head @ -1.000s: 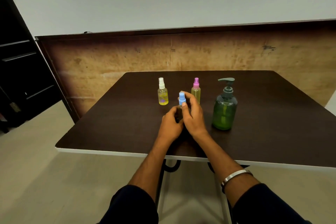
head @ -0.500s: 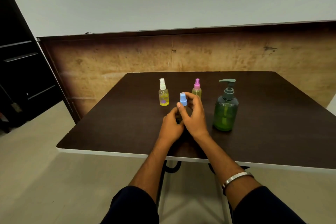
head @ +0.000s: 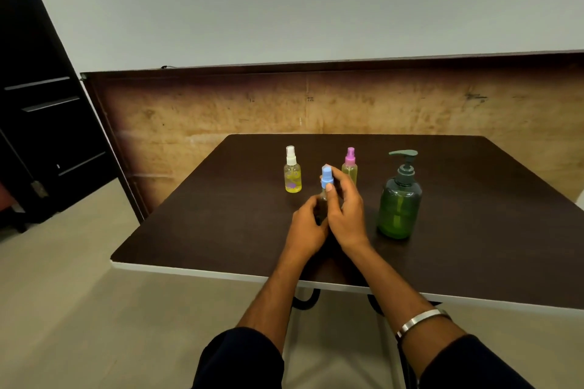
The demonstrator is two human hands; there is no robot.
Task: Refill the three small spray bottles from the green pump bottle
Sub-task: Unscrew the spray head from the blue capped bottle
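A: Where do we stand with the blue-capped spray bottle (head: 323,199)?

B: At the frame's centre, upright on the table (head: 202,230). Our left hand (head: 308,227) grips its body and our right hand (head: 346,215) pinches the blue cap (head: 327,176) directly above, along the bottle's vertical axis. We judge the cap comes off by twisting and lifting straight up.

A: And the contents?

B: This 1 looks nearly empty. The white-capped bottle (head: 292,172), upper left of our hands, and the pink-capped bottle (head: 349,166) behind them hold yellow liquid. The green pump bottle (head: 399,199) stands right of centre, nearer our right hand.
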